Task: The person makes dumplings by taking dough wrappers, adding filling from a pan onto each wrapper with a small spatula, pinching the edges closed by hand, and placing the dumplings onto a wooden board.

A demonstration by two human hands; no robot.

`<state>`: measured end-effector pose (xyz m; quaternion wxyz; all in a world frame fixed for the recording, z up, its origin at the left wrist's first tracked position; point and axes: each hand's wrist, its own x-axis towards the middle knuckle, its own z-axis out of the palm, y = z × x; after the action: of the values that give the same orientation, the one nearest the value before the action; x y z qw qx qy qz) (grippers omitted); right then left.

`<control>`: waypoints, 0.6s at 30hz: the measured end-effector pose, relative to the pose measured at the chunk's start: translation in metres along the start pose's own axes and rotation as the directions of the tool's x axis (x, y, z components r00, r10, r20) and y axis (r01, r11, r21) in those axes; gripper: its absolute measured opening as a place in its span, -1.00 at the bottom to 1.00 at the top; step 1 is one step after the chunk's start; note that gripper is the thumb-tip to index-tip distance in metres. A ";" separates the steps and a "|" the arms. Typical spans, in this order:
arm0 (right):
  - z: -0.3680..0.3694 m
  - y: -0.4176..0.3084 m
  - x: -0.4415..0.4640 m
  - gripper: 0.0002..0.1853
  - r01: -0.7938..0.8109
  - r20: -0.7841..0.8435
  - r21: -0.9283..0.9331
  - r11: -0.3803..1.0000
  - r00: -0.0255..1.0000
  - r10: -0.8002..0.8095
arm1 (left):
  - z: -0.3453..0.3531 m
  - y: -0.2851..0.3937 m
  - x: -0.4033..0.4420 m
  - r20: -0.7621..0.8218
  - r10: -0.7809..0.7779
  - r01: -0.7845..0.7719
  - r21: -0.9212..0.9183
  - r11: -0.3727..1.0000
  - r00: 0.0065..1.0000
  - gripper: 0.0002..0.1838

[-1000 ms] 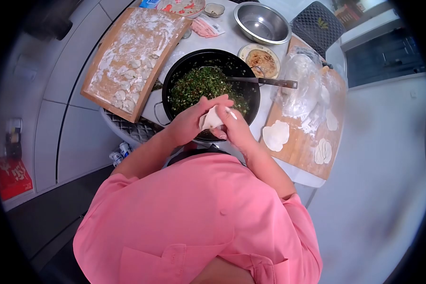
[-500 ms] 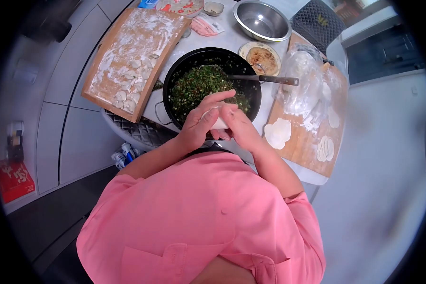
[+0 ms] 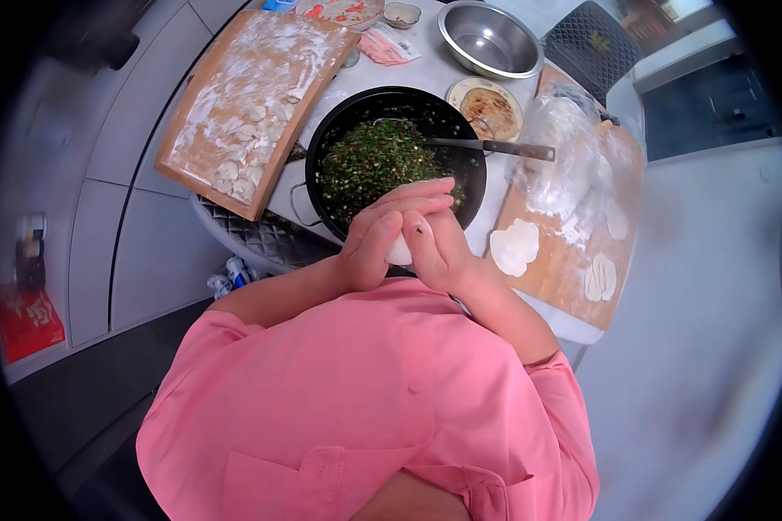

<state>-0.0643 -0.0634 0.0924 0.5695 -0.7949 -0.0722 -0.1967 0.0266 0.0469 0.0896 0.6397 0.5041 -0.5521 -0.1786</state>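
On white tabletop [image 3: 421,76] — round black metal pan [image 3: 469,178] holding chopped green filling [image 3: 375,161], floured wooden board [image 3: 235,74] to its left. White dough piece [image 3: 399,253] clasped between left hand [image 3: 369,247] and right hand [image 3: 440,246] — closed around it, at pan's near rim.

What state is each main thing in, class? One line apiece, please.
Left hand: closed around the dough
Right hand: closed around the dough
Dough piece: mostly hidden, pressed between both hands
Pot: uncovered, partly filled
Green filling: chopped, heaped
Metal bowl: upright, uncovered
Flatbread: browned, on a plate
Left board: floured
Plastic bag: crumpled
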 end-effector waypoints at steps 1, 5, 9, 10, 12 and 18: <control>0.001 0.003 -0.001 -0.68 0.000 0.013 -0.074 0.997 1.000 0.001 | 0.000 -0.005 -0.002 -0.019 0.069 -0.069 0.003 0.998 0.997 -0.53; 0.009 -0.001 0.007 -0.65 0.006 -0.095 -0.171 0.985 0.995 -0.023 | -0.002 -0.015 -0.005 -0.042 0.154 -0.156 -0.040 0.987 0.987 -0.52; 0.005 -0.001 0.017 -0.55 -0.163 0.008 -0.060 0.985 0.986 0.164 | -0.001 -0.012 -0.011 -0.097 -0.273 0.217 -0.384 0.898 0.957 -0.50; 0.008 0.001 0.019 -0.50 -0.150 -0.011 -0.050 0.987 0.989 0.150 | -0.007 -0.016 -0.012 -0.117 -0.248 0.192 -0.358 0.914 0.962 -0.45; 0.003 0.002 0.018 -0.51 -0.288 0.076 0.032 0.957 0.955 0.285 | -0.030 -0.009 -0.014 0.050 -0.491 0.474 -0.363 0.803 0.870 -0.55; 0.016 0.015 0.031 -0.47 -0.585 0.205 -0.022 0.811 0.791 0.576 | -0.064 -0.009 -0.011 0.049 -0.674 0.640 -0.373 0.672 0.737 -0.79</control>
<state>-0.0273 -0.0571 0.0874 0.6088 -0.7819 0.1135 0.0710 0.0828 0.0807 0.0842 0.6391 0.5484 -0.2601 -0.4723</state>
